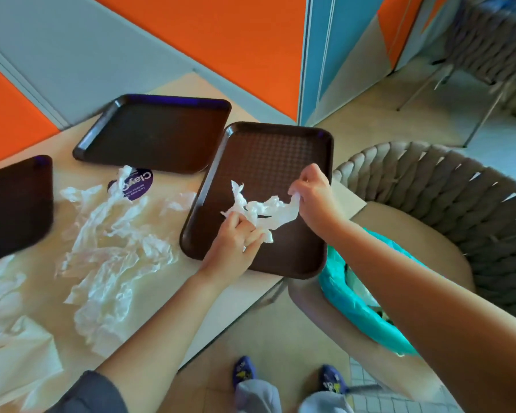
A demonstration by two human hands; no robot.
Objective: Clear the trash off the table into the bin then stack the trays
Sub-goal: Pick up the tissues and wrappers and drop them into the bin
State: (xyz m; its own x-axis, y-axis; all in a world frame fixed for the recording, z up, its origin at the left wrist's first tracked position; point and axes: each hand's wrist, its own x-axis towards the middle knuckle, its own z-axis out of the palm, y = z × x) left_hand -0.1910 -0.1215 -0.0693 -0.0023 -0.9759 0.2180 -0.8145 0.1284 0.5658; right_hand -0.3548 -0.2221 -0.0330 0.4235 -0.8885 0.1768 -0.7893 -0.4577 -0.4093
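So both my hands are on the same crumpled white napkin (261, 211), over the brown tray (280, 162) that sits at the table's right edge. My left hand (236, 236) has its fingers curled into one end of it, and my right hand (313, 189) is pinching the other end up, so the napkin's partly lifted off the tray floor.

Progress-wise I'd say I'm barely into it. There's a whole mess of crumpled paper (111, 251) spread across the middle of the table (242, 287), more of it down at the near left corner, plus a purple round sticker (133, 184) thing under one scrap. The bin with the teal bag (358, 305) sits just off the table's right edge, beside my right arm.

Trays aren't stacked at all yet: a second tray (158, 135) sits at the far edge and a third tray (15, 204) at the left edge, all apart.
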